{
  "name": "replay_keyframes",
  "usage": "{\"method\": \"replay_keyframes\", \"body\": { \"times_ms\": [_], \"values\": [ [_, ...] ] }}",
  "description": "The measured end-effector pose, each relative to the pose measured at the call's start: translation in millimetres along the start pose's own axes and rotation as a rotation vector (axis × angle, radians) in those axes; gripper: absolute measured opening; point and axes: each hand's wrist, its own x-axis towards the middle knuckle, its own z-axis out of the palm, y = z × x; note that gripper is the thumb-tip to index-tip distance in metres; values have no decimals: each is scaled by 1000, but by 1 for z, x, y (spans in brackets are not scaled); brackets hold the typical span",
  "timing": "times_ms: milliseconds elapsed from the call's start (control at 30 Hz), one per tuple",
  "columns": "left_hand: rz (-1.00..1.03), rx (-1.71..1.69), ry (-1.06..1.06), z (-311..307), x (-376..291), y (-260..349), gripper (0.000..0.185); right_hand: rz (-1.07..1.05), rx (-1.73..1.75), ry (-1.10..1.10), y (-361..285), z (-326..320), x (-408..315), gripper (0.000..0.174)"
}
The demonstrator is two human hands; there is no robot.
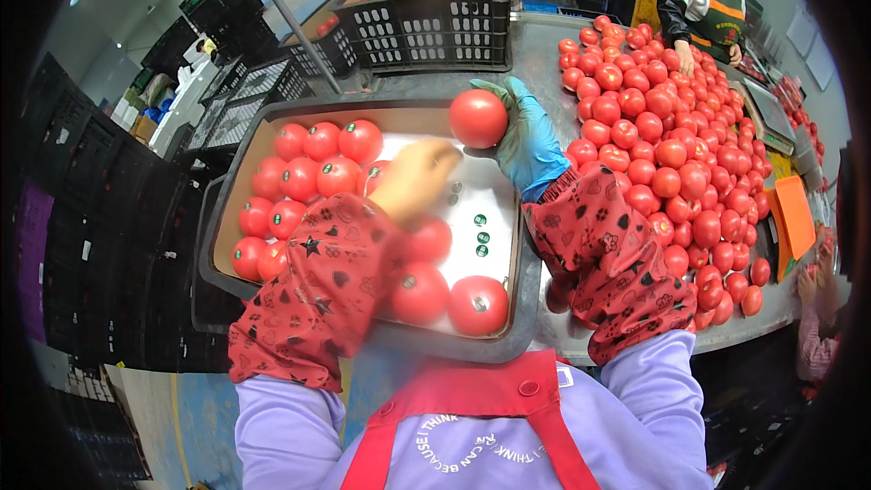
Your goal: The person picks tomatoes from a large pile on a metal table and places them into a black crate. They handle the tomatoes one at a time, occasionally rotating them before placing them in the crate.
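A large red tomato (478,118) is held in my right hand (531,139), which wears a blue-green glove, above the far right corner of a lined black crate (524,313). My left hand (422,173), bare and blurred by motion, hovers over the middle of that crate, left of the held tomato; whether its fingers hold anything cannot be told. Rows of tomatoes (338,177), several with small round green stickers, fill the crate's left part, and more lie near its front edge. On the white liner (486,197) at the right are several loose stickers (482,238).
A large heap of tomatoes (670,156) covers the metal table (537,47) at the right. A perforated black crate (429,30) of tomatoes stands beyond, with a co-worker's hands in it. Another person (708,0) reaches to the heap. A metal pole (292,20) rises at the left.
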Motion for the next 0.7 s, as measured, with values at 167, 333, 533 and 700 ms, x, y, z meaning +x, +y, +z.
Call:
{"method": "replay_keyframes", "body": {
  "times_ms": [167, 333, 533, 700],
  "values": [
    [-340, -1037, -78, -11, 5, 4, 71, -148, -187, -75, 7, 0, 4, 41],
    [-432, -1209, -77, -12, 2, 10, 67, -234, -241, -269, 12, 7, -1, 57],
    [-400, -1159, -5, -12, 5, -3, 63, -184, -277, -394, 6, 9, -6, 72],
    [-292, -1152, 64, -13, 4, -3, 57, -622, -915, -432, 23, 19, -12, 89]
  ]
}}
